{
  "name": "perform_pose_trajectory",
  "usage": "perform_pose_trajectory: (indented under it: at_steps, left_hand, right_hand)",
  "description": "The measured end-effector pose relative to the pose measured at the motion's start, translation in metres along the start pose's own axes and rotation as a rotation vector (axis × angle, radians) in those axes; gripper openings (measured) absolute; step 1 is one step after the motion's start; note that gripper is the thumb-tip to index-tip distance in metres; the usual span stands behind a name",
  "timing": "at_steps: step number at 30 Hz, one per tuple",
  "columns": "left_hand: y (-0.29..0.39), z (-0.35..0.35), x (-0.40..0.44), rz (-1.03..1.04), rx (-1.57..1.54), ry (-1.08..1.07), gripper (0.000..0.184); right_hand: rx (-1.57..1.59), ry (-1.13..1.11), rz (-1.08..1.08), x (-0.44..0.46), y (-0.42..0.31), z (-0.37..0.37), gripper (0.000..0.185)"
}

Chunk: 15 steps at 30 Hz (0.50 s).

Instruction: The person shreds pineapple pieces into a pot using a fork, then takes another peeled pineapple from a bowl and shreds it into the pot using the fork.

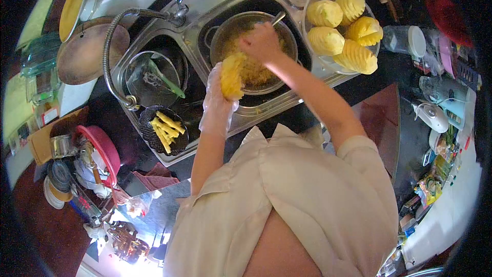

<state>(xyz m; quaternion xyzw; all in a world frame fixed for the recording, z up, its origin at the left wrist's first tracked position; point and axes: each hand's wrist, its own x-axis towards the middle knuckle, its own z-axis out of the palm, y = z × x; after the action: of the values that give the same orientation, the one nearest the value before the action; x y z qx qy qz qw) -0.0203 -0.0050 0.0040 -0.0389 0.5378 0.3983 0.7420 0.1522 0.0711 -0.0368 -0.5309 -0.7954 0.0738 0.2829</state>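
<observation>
A clear plastic glove covers my left hand [219, 92], which holds a yellow peeled pineapple [232, 77] upright at the near left rim of a metal pot. Over the pot [292, 46], which sits in the sink basin, my bare right hand [260, 43] has its fingers curled; what they hold, if anything, is hidden. Yellow shredded pulp [253, 72] lies inside the pot. A metal handle [278, 18] sticks up at the pot's far right edge. To the right, a clear bowl [310, 1] holds several peeled pineapples [325, 40] with spiral grooves.
The left basin holds a glass bowl [134, 72] with a green-handled utensil [166, 79]. Near it, a black dish [148, 136] carries yellow sticks. A curved faucet hose [106, 46] arches at the left. A pink basin [105, 146] stands lower left.
</observation>
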Motion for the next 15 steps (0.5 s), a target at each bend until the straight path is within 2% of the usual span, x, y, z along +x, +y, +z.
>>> perform_pose_trajectory:
  at_steps: [2,4,8,10,14,15]
  left_hand:
    - [0.002,0.001,-0.006,0.007,0.023,0.013,0.030]
    - [-0.001,0.006,-0.014,0.045,-0.055,-0.014,0.028]
    - [-0.003,0.006,-0.016,-0.025,-0.051,-0.028,0.029]
    - [0.001,0.007,-0.012,0.017,0.050,0.007,0.037]
    - [0.005,0.006,-0.028,-0.082,0.053,-0.048,0.038]
    - [0.003,0.002,-0.027,-0.065,-0.007,-0.061,0.032]
  right_hand:
    - [-0.069,0.005,-0.013,0.003,0.004,-0.004,0.026]
    - [0.046,-0.014,0.079,0.002,-0.015,-0.023,0.029]
    - [0.174,0.035,0.009,-0.013,-0.037,-0.013,0.035]
    - [-0.014,0.027,0.060,-0.005,-0.006,-0.002,0.036]
    - [-0.063,0.049,0.136,0.002,-0.001,-0.015,0.040]
    - [-0.010,0.041,0.198,0.004,-0.011,-0.025,0.041]
